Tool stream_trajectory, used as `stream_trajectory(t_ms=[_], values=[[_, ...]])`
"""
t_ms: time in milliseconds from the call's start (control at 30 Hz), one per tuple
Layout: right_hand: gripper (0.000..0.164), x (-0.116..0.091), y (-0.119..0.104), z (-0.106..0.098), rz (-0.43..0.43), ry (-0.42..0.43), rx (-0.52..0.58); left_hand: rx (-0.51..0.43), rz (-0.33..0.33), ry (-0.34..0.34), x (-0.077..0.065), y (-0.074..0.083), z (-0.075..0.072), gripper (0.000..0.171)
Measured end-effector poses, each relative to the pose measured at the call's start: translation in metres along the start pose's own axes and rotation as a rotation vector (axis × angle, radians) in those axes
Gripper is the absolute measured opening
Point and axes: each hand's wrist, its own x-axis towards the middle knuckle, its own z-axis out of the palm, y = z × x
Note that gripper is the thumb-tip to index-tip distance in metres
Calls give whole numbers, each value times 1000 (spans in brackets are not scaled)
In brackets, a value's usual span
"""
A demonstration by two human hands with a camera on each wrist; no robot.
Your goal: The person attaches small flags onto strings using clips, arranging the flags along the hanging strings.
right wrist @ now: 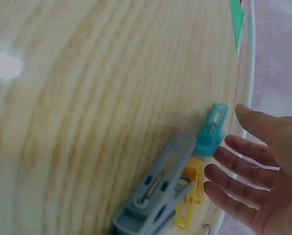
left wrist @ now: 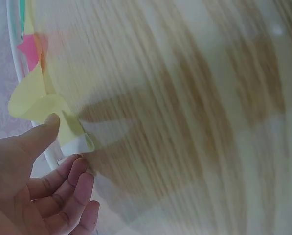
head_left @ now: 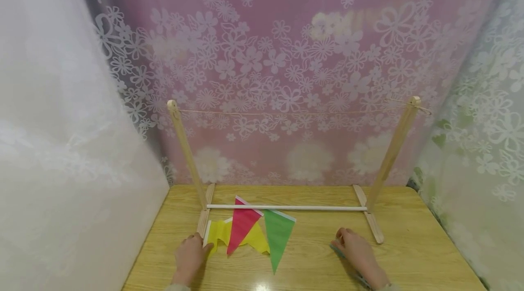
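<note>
My left hand [head_left: 190, 254] is beside the white-edged end of a crumpled yellow pennant [head_left: 259, 238] on the table. In the left wrist view its thumb overlaps the yellow fabric [left wrist: 50, 107], with a gap between thumb and loosely bent fingers; contact is unclear. A pink pennant [head_left: 243, 227] lies across the yellow one, and a green pennant [head_left: 279, 236] lies to its right. My right hand [head_left: 358, 252] hovers by several clothespins, fingers spread and holding nothing. In the right wrist view these are a teal clothespin [right wrist: 212, 129], yellow clothespins [right wrist: 192, 183] and a larger grey clothespin [right wrist: 155, 188].
A wooden stand has a left post [head_left: 186, 154], a right post [head_left: 393, 150] and a white crossbar [head_left: 311, 208] low between them. Twine [head_left: 278, 113] runs between the post tops. Flowered curtains [head_left: 262, 54] surround the wooden table [head_left: 319, 273] at back and sides.
</note>
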Motion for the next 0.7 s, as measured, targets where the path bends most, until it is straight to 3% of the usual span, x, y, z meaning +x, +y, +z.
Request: stream_trajectory(t_ms=[200, 467, 700], values=[[30, -2, -2, 6, 39, -42, 42, -29, 2, -16, 1, 1, 7, 44], [33, 0, -1, 9, 41, -31, 19, -118, -40, -102, 5, 1, 3, 28], [32, 2, 1, 10, 69, -54, 38, -156, -41, -95, 4, -3, 1, 25]])
